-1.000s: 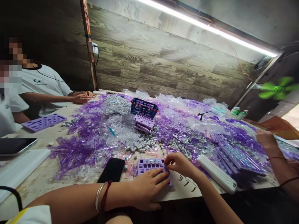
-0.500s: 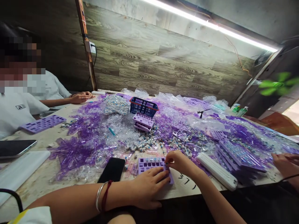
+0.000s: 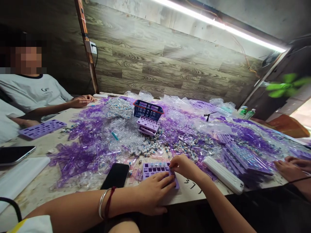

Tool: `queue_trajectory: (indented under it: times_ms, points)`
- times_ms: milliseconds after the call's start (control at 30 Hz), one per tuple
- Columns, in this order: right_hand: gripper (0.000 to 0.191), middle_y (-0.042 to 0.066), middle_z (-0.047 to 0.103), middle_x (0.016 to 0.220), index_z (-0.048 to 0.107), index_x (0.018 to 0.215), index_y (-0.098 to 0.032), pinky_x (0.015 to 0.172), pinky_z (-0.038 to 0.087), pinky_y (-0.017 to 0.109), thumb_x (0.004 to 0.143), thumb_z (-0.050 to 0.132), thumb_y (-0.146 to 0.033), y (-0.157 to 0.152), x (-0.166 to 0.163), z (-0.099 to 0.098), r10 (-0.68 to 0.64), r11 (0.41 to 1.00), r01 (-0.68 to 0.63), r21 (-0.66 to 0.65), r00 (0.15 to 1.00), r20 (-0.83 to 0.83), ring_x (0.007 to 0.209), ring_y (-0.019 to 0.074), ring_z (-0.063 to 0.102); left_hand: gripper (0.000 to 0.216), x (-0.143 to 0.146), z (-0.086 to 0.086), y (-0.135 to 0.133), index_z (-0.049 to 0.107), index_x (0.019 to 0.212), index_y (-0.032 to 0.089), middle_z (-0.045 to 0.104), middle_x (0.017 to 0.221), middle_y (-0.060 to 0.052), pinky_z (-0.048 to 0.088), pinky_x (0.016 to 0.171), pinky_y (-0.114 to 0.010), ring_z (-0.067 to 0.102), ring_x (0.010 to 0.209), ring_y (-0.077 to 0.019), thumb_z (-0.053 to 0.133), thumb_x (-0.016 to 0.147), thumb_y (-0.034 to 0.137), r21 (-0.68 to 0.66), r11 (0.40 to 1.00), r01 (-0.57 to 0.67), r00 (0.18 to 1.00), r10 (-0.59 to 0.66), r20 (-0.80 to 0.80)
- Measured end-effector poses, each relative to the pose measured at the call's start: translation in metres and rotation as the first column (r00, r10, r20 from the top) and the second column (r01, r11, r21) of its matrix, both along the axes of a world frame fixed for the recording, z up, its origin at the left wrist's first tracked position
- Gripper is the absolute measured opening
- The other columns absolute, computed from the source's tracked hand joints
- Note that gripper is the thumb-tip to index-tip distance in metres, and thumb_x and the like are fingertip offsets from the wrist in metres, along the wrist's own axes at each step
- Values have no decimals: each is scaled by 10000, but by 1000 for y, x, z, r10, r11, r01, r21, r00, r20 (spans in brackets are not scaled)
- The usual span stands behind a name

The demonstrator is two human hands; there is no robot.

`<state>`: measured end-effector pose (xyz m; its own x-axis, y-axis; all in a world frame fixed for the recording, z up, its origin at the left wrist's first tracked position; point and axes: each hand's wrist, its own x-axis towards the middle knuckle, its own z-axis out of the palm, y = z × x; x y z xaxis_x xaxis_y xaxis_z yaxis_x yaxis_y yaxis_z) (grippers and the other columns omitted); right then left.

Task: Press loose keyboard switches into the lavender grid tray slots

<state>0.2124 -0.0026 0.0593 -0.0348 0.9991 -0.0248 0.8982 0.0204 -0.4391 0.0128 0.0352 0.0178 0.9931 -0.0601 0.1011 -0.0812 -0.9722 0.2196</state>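
A small purple tray (image 3: 155, 169) with rows of square slots lies at the table's near edge. My left hand (image 3: 152, 193) rests on its near side, fingers laid flat across it, wrist wearing a silver bangle and a red thread. My right hand (image 3: 182, 166) is pinched at the tray's top right corner, fingertips together on a small piece I cannot make out. Just beyond the tray lies a heap of small grey and blue switches (image 3: 170, 145).
A black phone (image 3: 116, 175) lies left of the tray, a white ribbed bar (image 3: 223, 174) right of it. Purple clear plastic strips (image 3: 77, 155), bags, a dark blue basket (image 3: 148, 110) and stacked purple trays (image 3: 245, 160) cover the table. One person sits far left; another's hands (image 3: 291, 166) rest at right.
The view has drifted slightly right and down. My hands stay on the purple tray. The hand of the person at right came down from mid-air onto the table.
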Motion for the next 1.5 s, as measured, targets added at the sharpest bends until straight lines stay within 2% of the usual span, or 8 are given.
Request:
queue_trajectory:
  times_ms: [367, 667, 800, 900, 1067, 1233, 1333, 1500]
  points:
    - [251, 56, 728, 735, 756, 738, -158, 615, 460, 209, 648, 564, -22, -2, -4, 4, -29, 1000, 29, -8, 999, 29, 661, 165, 650, 813, -1, 2, 0, 212, 1449, 92, 283, 1483, -171, 214, 1138, -449, 226, 1371, -351, 520, 814, 497, -17, 1000, 1, 1000, -1, -2]
    - [273, 42, 722, 735, 754, 733, -171, 633, 454, 212, 653, 552, -5, -2, -3, 4, 34, 999, -34, -4, 999, 39, 678, 160, 638, 815, 0, 2, 0, 195, 1453, 110, 266, 1488, -176, 224, 1131, -457, 222, 1374, -343, 527, 818, 499, -14, 1000, -3, 1000, 3, 0]
    - [203, 33, 710, 781, 744, 779, -179, 675, 458, 219, 676, 616, -60, -4, 2, 3, 66, 996, -67, 61, 998, 20, 716, 156, 632, 787, 0, 2, 1, 218, 1444, 103, 297, 1473, -175, 207, 1138, -456, 215, 1379, -338, 513, 822, 485, -27, 1000, 9, 1000, -9, -8]
    - [148, 32, 702, 827, 730, 809, -187, 702, 471, 236, 758, 600, -140, 0, 6, 1, -11, 987, 10, 163, 1000, 5, 741, 159, 633, 785, -1, 2, 0, 220, 1444, 100, 294, 1477, -171, 208, 1137, -460, 211, 1380, -343, 505, 822, 484, -24, 1000, 0, 1000, 0, -12]
    - [276, 75, 683, 1074, 698, 999, -157, 976, 401, 301, 816, 508, -78, 28, 5, -14, -161, 940, 107, 324, 976, 146, 1065, 201, 579, 806, -2, 1, -1, 196, 1455, 84, 245, 1497, -183, 225, 1133, -448, 229, 1373, -350, 491, 837, 509, 17, 1000, -15, 1000, 15, -12]
    - [507, 68, 532, 1344, 539, 1291, -158, 1079, 291, 381, 821, 421, -6, 56, -7, -31, -157, 972, 100, 211, 948, 275, 1323, 226, 365, 785, -5, 10, -4, 230, 1442, 73, 316, 1466, -177, 213, 1144, -406, 255, 1367, -317, 525, 845, 489, 45, 999, -16, 1000, 15, 5]
    - [496, 75, 570, 1301, 534, 1288, -187, 1065, 276, 440, 831, 431, -26, 63, -12, -34, -214, 966, 160, 203, 936, 279, 1299, 250, 393, 768, -6, 16, -5, 246, 1433, 59, 346, 1447, -183, 207, 1148, -403, 257, 1367, -314, 524, 852, 477, 59, 998, 0, 1000, 0, 0]
    - [415, 76, 652, 1141, 629, 1159, -193, 980, 361, 331, 792, 511, -39, 60, -8, -30, -208, 962, 145, 233, 939, 273, 1098, 214, 545, 789, -6, 17, -5, 237, 1439, 68, 334, 1455, -180, 211, 1147, -404, 260, 1365, -318, 542, 842, 485, 52, 999, -5, 1000, 5, -2]
